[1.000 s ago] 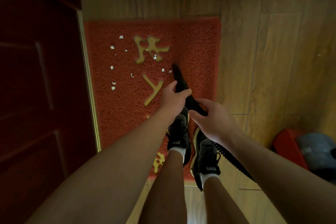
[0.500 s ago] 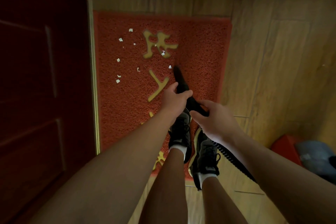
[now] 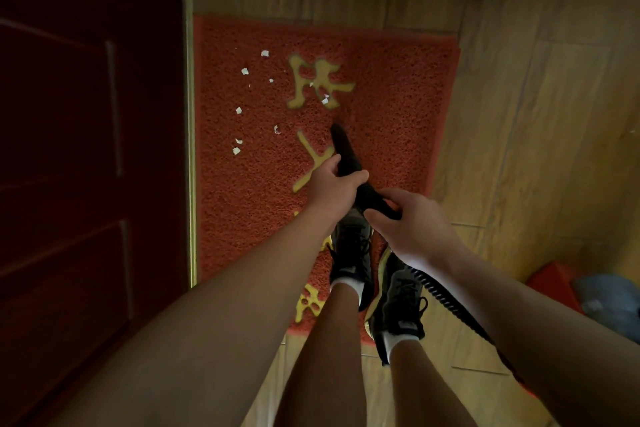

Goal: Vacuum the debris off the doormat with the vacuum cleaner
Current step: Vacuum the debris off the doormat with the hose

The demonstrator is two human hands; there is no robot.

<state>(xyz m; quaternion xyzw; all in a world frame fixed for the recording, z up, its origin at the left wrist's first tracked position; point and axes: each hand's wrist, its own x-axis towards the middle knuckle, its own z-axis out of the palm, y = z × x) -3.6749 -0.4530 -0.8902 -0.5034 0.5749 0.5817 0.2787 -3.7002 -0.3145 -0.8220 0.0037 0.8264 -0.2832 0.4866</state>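
Two black trainers (image 3: 351, 246) with white socks stand on the near end of the red coil-pile doormat (image 3: 398, 97), the right one partly over its edge on the wooden plank floor (image 3: 536, 149). A ribbed black vacuum hose (image 3: 437, 292) comes out from under the right forearm, which hides its lower run. The right hand (image 3: 412, 222) is curled round the hose's upper end, thumb on top. Just ahead, the left hand (image 3: 332, 184) grips the tapered black vacuum nozzle (image 3: 343, 149), fingers wrapped round its shaft. The nozzle slants forward and down toward the middle of the mat, its tip beside a yellow character; whether the tip touches the pile cannot be told. White paper-like scraps (image 3: 245, 71) lie scattered on the mat's far left part, beyond and left of the tip, a few on the far yellow character. A dark red panelled door (image 3: 86, 149) runs along the mat's left edge. At the right border a red and grey object (image 3: 588, 295) is cut off and too dim to identify.
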